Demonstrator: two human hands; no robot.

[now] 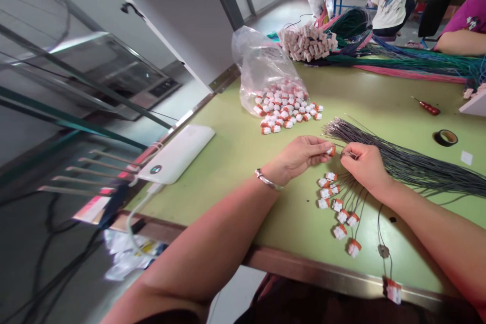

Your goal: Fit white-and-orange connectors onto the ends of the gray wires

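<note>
Between the thumb and fingers of my left hand (301, 156) is a small white-and-orange connector (331, 151). Just to its right, my right hand (363, 164) pinches thin dark wires near their ends. A long bundle of dark grey wires (398, 157) stretches from behind my right hand toward the right edge. Below my hands, several wired connectors (339, 212) lie on the green table, their wires fanning up toward my right hand. A loose pile of white-and-orange connectors (284, 109) spills from a clear plastic bag (261, 55) farther back.
A white power bank (178, 154) with a cable lies at the table's left edge. On the right are a red-handled screwdriver (429, 106) and a black tape roll (445, 137). Coloured wire bundles (410, 63) cross the back. One connector (393, 291) hangs at the front edge. Other people sit beyond.
</note>
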